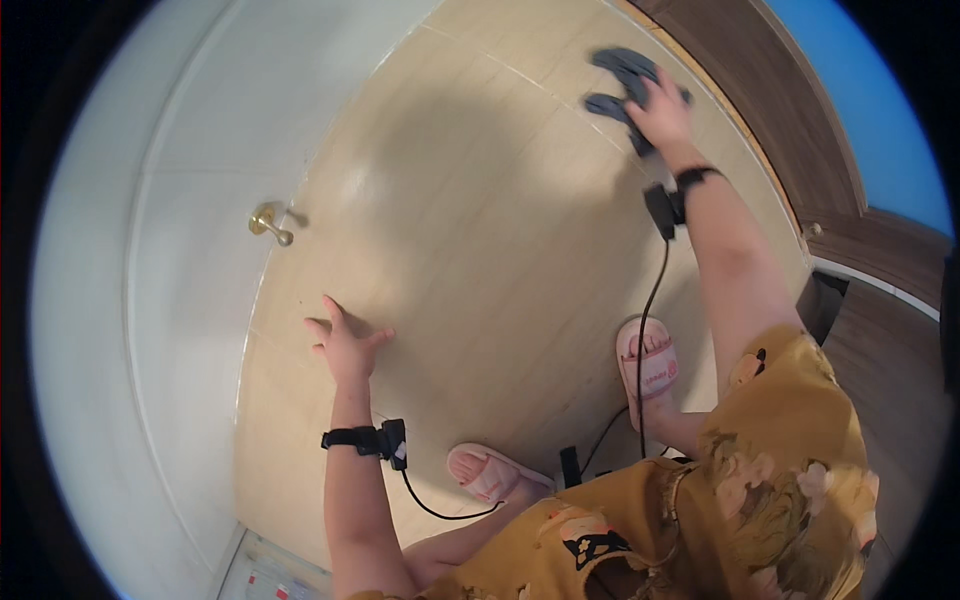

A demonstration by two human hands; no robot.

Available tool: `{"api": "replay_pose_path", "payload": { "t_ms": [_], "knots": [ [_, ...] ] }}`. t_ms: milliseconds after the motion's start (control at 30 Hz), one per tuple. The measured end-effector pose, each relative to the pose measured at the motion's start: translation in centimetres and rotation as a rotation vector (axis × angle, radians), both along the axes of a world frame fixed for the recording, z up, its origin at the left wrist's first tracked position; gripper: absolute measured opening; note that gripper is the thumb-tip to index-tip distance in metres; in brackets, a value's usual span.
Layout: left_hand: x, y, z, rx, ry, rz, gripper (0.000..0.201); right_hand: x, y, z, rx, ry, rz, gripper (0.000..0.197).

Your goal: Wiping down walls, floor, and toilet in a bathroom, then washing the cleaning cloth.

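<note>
A crumpled dark grey cloth (625,68) lies against the beige tiled floor (480,240) at the far right. My right hand (662,112) is on top of it with the fingers gripping it, and part of the cloth sticks out to the left and below. The hand's edge is slightly blurred. On the left, my left hand (350,340) is low near the floor, its fingers spread and nothing in them. I cannot tell whether its fingertips touch the tiles. Black straps with small boxes and cables circle both my wrists.
A white door or panel (200,300) runs along the left, with a brass doorstop (272,222) near its bottom edge. Brown wooden trim (790,110) borders the floor at right, beside a blue surface (900,110). My feet in pink slippers (655,368) stand near; a cable hangs between them and my right wrist.
</note>
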State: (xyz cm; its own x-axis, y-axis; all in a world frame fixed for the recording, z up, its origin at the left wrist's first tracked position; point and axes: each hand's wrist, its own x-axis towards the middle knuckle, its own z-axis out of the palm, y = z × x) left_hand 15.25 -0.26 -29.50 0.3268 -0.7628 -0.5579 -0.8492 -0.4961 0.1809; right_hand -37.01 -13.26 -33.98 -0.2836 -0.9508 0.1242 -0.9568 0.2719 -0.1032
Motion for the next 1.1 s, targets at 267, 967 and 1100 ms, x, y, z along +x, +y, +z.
{"api": "replay_pose_path", "payload": {
  "t_ms": [267,967,1100],
  "knots": [
    [-0.4,-0.3,1.5,0.011,0.009,-0.007,0.122,12.5,16.0,0.2,-0.085,-0.192,-0.678,0.067],
    [0.5,0.4,-0.7,0.017,0.029,-0.023,0.115,-13.7,11.1,-2.4,-0.073,0.044,-0.215,0.057],
    [-0.4,-0.9,0.8,0.015,-0.006,-0.038,0.115,-11.2,17.1,-1.2,-0.146,-0.067,-0.697,0.065]
  ]
}}
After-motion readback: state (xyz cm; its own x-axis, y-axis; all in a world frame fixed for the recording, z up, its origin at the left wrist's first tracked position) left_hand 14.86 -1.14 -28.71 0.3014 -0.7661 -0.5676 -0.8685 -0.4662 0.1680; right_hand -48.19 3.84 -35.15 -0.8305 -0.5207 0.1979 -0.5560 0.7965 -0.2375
